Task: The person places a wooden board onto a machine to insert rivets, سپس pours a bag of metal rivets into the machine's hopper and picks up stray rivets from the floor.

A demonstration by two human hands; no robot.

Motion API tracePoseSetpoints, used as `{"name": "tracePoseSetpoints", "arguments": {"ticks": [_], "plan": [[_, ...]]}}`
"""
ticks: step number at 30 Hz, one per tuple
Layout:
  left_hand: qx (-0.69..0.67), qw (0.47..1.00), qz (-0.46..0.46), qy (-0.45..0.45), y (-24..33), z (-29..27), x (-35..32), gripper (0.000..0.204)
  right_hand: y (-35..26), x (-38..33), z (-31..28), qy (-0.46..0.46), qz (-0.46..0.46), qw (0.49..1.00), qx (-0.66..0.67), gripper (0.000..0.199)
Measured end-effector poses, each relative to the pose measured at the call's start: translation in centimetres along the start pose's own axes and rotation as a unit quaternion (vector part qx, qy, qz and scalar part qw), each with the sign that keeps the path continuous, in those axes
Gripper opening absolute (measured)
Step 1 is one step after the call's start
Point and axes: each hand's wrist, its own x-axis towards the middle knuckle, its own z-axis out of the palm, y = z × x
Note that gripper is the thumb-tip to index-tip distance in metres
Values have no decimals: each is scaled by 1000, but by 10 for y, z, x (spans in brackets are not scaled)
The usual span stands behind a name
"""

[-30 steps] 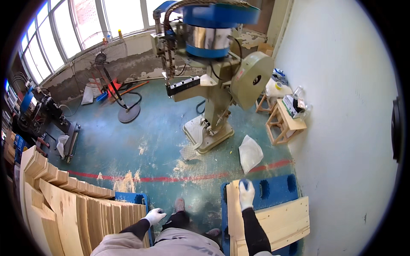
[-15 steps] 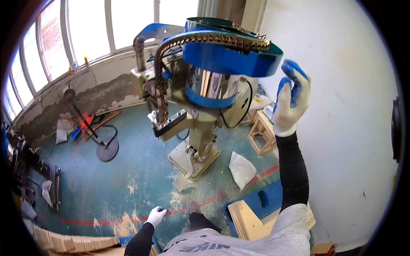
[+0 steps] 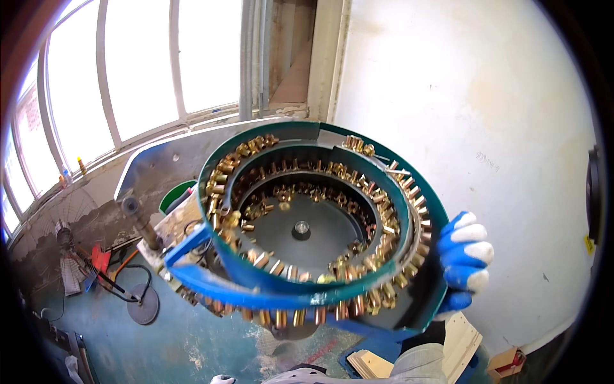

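Observation:
A round feeder bowl, dark green inside with blue outer parts, fills the middle of the view. Small brass-coloured flanged metal sleeves line its spiral tracks and lie loose on its floor. More of them hang in a row along the blue curved rail at the front. My right hand, in a white and blue glove, is beside the bowl's right outer wall with its fingers curled in. What they hold, if anything, is hidden. Only a bit of my gloved left hand shows at the lower edge, its fingers unseen.
A metal post and a green container stand left of the bowl. A fan stands on the floor farther left, below the windows. Light wooden boards and a cardboard box lie low right, near the white wall.
My view has come closer and higher, so the bowl's inside shows. My right hand's fingers have curled in, and the hand is lower, against the bowl's side. My left hand has mostly left view.

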Motion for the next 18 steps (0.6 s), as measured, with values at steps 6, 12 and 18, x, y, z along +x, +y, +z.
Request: {"name": "tracePoseSetpoints", "arguments": {"ticks": [6,12,18], "plan": [[14,994,83,-70,52,-3,71,28,-6,-11,-30,-14,32,999,-26,18],[214,943,183,-176,102,48,159,44,16,-19,-151,-308,-50,888,-337,51],[277,904,217,-243,153,171,125,42,-99,-175,-302,51,421,789,-445,21]]}}
